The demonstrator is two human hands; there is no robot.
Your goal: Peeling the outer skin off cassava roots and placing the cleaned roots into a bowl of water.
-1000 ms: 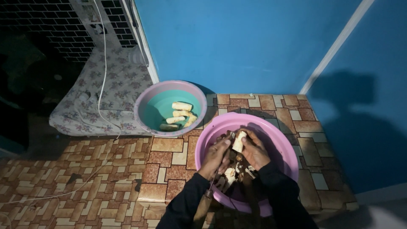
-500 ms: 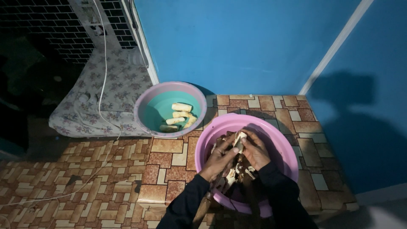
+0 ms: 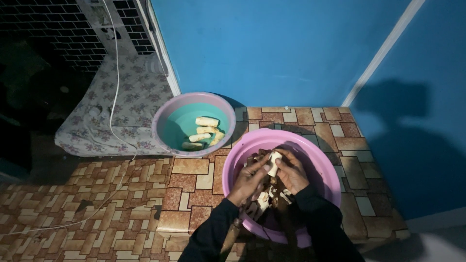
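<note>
I am grasping a pale peeled root piece point(image 3: 274, 162) with both my left hand point(image 3: 250, 179) and right hand point(image 3: 292, 172) over the purple basin point(image 3: 325, 165) of brown peelings.

No packages, labels, signs or screens anywhere in view

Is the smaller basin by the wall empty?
No, the smaller basin holds several pale peeled pieces lying in its teal interior.
</note>
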